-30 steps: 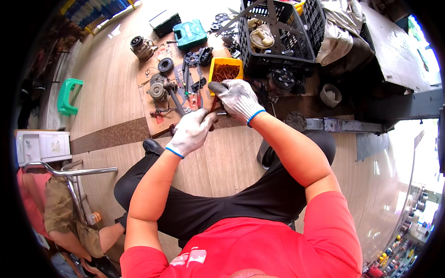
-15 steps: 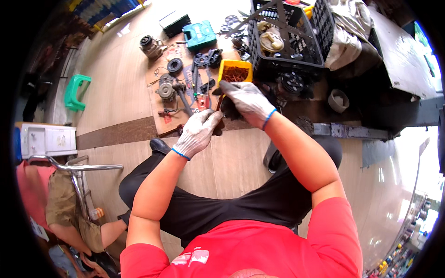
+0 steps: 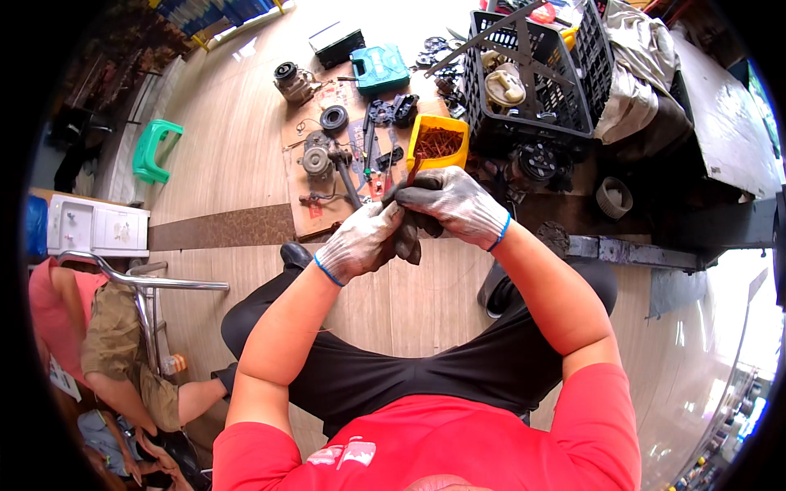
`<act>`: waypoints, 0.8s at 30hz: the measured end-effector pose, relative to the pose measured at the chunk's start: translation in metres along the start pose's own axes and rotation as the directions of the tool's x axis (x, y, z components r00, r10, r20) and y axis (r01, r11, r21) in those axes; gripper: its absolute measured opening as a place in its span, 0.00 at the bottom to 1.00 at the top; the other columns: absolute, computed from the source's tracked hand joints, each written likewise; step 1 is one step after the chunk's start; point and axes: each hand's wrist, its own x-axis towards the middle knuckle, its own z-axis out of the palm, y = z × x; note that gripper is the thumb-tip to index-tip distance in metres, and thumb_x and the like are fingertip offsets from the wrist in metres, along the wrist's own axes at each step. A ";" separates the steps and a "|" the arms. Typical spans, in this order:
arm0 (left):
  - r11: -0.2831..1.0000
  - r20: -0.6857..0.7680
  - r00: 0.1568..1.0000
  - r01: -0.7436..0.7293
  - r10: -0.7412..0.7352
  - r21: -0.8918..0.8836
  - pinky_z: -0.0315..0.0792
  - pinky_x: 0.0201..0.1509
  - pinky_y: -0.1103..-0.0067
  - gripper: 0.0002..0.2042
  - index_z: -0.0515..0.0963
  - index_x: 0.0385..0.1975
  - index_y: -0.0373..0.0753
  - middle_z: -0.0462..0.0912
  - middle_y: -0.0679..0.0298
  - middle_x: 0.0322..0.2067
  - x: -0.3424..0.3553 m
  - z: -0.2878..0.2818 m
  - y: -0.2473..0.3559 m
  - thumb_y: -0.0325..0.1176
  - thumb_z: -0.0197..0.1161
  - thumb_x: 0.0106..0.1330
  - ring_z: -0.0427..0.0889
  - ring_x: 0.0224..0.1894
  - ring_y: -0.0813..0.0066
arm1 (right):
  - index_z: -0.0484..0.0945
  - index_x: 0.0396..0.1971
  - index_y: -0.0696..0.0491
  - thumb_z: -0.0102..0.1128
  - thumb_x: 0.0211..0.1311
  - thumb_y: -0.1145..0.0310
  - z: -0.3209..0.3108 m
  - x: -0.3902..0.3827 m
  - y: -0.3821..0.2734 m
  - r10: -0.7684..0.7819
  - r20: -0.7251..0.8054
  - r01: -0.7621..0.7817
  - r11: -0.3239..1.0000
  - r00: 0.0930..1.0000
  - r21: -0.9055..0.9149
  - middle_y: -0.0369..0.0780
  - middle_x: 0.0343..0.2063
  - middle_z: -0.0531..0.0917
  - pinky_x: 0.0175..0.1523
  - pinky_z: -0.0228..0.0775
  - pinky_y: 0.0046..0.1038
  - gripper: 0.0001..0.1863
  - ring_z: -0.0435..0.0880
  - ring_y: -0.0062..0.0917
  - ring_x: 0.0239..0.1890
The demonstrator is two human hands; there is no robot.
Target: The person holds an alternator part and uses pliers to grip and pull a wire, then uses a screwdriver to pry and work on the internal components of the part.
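My left hand (image 3: 360,240) and my right hand (image 3: 458,204) wear whitish knit gloves with dark palms. They meet in front of me, fingers closed and fingertips together. A thin reddish-brown bundle of copper-coloured wire (image 3: 415,168) sticks up beside my right fingers, which grip it. What my left fingers pinch is hidden behind the gloves. Just beyond my right hand stands a yellow tub (image 3: 462,146), holding many similar reddish-brown strands.
Cardboard (image 3: 299,176) carries a motor-like part (image 3: 316,161), a black ring (image 3: 333,119) and tools. Behind are a teal case (image 3: 381,69) and a black crate (image 3: 532,114). A green stool (image 3: 155,151) stands left; another person (image 3: 123,327) sits lower left.
My right hand has drawn back from the yellow tub's edge, and both hands have come together. The wire bundle now points up. The whole view has shifted slightly.
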 end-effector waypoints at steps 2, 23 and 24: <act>0.998 0.010 1.000 0.017 -0.017 0.056 0.79 0.37 0.59 0.21 0.76 0.46 0.35 0.81 0.59 0.24 -0.002 0.000 0.001 0.51 0.59 0.72 0.81 0.25 0.61 | 0.85 0.38 0.58 0.64 0.67 0.66 0.004 -0.002 -0.004 0.009 -0.039 -0.009 1.000 0.999 0.007 0.32 0.23 0.80 0.24 0.64 0.19 0.10 0.74 0.13 0.21; 0.993 -0.268 0.957 -0.104 0.113 0.049 0.81 0.43 0.78 0.13 0.79 0.49 0.33 0.84 0.59 0.44 0.001 0.004 0.030 0.37 0.60 0.74 0.84 0.41 0.73 | 0.83 0.27 0.56 0.63 0.68 0.57 0.009 0.003 0.008 0.319 0.206 -0.361 0.905 0.925 0.224 0.35 0.18 0.80 0.22 0.64 0.19 0.17 0.74 0.14 0.16; 0.989 -0.312 0.939 -0.135 0.147 0.057 0.82 0.45 0.75 0.13 0.78 0.48 0.34 0.84 0.58 0.45 0.002 0.004 0.031 0.38 0.60 0.74 0.84 0.43 0.71 | 0.83 0.27 0.56 0.63 0.68 0.57 0.010 0.005 0.014 0.302 0.177 -0.340 0.905 0.937 0.254 0.34 0.18 0.79 0.22 0.63 0.19 0.17 0.74 0.14 0.17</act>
